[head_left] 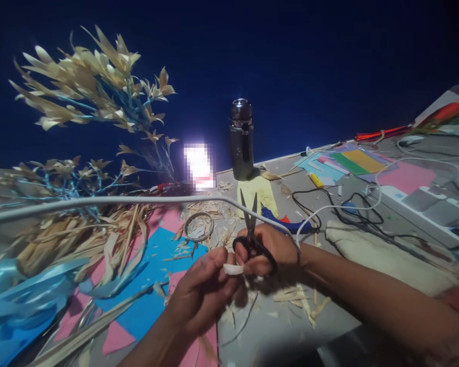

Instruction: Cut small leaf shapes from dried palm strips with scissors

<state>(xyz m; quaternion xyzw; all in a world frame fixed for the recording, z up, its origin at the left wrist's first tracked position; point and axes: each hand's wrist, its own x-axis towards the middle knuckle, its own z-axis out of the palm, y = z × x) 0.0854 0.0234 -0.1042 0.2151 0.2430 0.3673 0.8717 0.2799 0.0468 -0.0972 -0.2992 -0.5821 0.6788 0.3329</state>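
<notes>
Cream husk strip (pixel 234 269), near side of the flask (pixel 241 148)

You pinch it lightly in the closed fingertips of your left hand (pixel 204 285). Your right hand (pixel 277 250) curls round the scissors (pixel 251 233), blades up toward the flask, its fingers seemingly meeting the strip's other end. Expect something light, dry, easily split; grip gently across its middle.
</notes>
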